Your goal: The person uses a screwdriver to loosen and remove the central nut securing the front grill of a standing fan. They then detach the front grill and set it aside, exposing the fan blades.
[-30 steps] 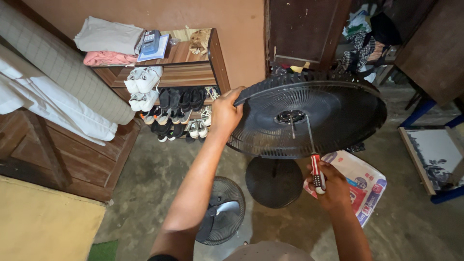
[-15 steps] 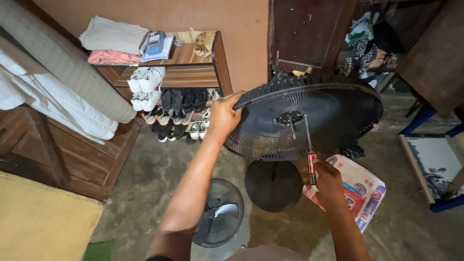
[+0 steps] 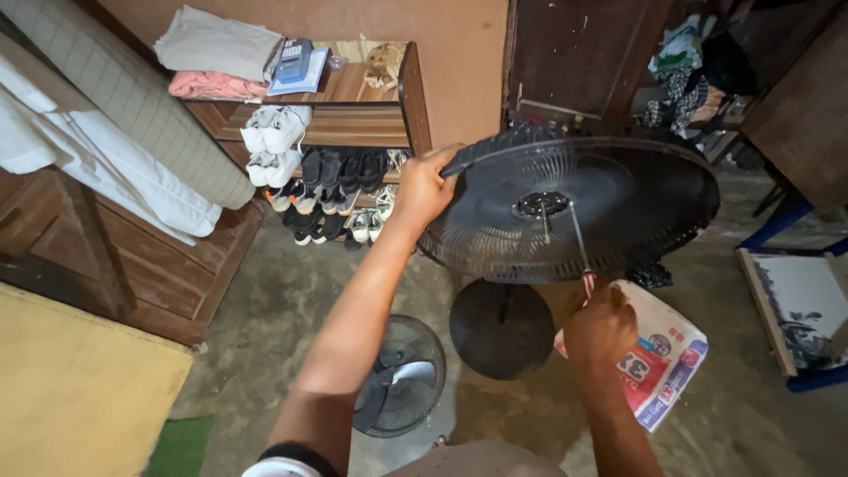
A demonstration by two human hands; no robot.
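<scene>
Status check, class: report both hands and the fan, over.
Left hand grips fan guard rim. Right hand holds screwdriver, tip at guard hub. Loose grille on floor below, apart.

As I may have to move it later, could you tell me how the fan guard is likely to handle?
The fan guard is thin open wire, so probably light and somewhat springy. Round, it may roll on edge. The left hand grips its rim alone, suggesting little weight.

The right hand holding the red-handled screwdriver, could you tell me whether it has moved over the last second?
No: the right hand keeps its place over the printed sack, the red-handled screwdriver reaching the black fan grille's hub.
</scene>
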